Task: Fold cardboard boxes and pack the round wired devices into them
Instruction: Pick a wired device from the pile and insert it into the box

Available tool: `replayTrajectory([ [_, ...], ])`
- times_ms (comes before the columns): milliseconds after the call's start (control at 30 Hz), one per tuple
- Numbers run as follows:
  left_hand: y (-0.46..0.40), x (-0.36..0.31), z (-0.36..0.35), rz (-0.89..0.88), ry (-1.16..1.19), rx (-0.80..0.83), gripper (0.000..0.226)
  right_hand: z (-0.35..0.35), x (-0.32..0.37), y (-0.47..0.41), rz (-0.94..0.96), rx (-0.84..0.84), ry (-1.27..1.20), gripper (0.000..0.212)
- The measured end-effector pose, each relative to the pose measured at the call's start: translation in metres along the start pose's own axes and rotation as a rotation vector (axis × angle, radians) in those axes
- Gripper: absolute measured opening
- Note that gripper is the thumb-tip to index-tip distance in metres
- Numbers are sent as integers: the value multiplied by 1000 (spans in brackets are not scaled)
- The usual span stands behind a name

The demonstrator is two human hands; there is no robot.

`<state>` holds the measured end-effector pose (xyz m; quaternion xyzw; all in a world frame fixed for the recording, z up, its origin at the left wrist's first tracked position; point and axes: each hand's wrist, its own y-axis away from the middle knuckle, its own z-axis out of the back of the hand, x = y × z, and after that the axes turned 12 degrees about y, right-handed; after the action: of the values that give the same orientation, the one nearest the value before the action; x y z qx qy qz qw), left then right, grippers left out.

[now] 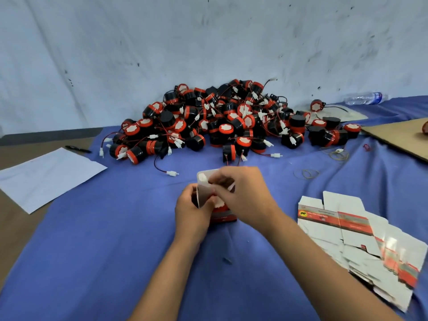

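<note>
A small red and white cardboard box stands upright on the blue cloth at the centre. My left hand grips its left side and a side flap. My right hand reaches over the open top, its fingers pinching at the flaps; a white lid flap sticks up behind. Something red and white shows inside the box, mostly hidden. A big pile of round black and red wired devices lies beyond the box. A fanned stack of flat unfolded boxes lies at the right.
A white paper sheet and a black pen lie at the left. Rubber bands sit right of the pile. A brown cardboard sheet and a plastic bottle are at the far right. A white wall stands behind.
</note>
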<state>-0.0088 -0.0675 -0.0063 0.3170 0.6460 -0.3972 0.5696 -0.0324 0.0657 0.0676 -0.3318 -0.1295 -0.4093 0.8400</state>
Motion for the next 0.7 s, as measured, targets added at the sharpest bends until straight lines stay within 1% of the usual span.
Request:
replayTrajectory([
  [33, 0, 0, 0, 2, -9, -4, 18, -6, -6, 2, 20, -30, 69, 6],
  [100, -1, 1, -1, 8, -25, -15, 20, -16, -15, 4, 55, -46, 323, 28],
  [133, -1, 1, -2, 16, -25, -14, 22, -21, -19, 4, 33, -28, 423, 34],
  [200, -2, 2, -2, 24, -24, -12, 22, -26, -20, 3, -42, -12, 515, 18],
  [233, -2, 2, -2, 20, -28, -13, 22, -28, -21, 1, -61, -27, 537, 22],
  [300, -1, 2, -1, 9, -37, -7, 22, -31, -22, -2, -58, 5, 568, 38],
  [333, -1, 2, -1, 9, -38, -1, 21, -32, -20, -3, -56, 10, 557, 41],
  [467, -3, 2, 1, 19, -17, 6, 22, -37, -18, 1, -155, -74, 470, 34],
  [567, -1, 3, -1, 25, -9, -18, 23, -40, -15, 6, -173, -107, 473, 24],
  [600, -1, 3, -3, 28, -11, -34, 25, -40, -13, 6, -180, -105, 488, 26],
  [700, -2, 3, -1, 36, -137, -96, 34, -41, -10, 1, -198, -87, 520, 44],
])
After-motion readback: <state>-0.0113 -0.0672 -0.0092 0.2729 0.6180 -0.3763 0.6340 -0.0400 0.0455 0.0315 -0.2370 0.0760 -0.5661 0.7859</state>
